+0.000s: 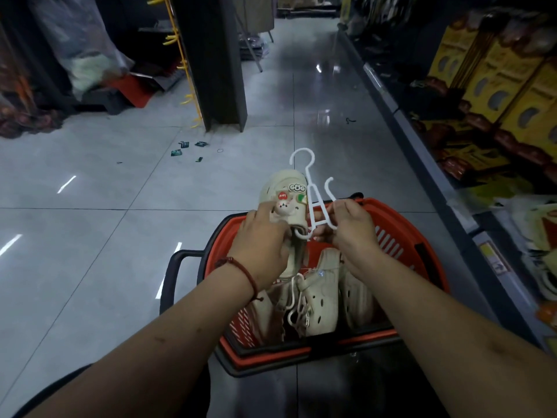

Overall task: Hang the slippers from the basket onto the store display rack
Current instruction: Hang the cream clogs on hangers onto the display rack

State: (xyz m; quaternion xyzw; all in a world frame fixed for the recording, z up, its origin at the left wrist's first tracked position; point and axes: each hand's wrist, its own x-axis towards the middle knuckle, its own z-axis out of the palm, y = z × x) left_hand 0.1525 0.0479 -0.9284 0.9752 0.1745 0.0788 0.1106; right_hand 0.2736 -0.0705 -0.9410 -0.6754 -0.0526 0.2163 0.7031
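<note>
Cream clog slipper (286, 197) against white plastic hanger (310, 179), over red basket (401, 218). Left hand (265, 239) fingers curl round clog; right hand (355, 227) pinches hanger arm. Steady hanger, push clog fully onto prong, keep hook free.

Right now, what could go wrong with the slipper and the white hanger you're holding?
The cream foam slipper with charms seems only partly seated on the thin white plastic hanger; it could slip off into the red plastic basket. The right hand only pinches the hanger, so it might twist loose.
</note>
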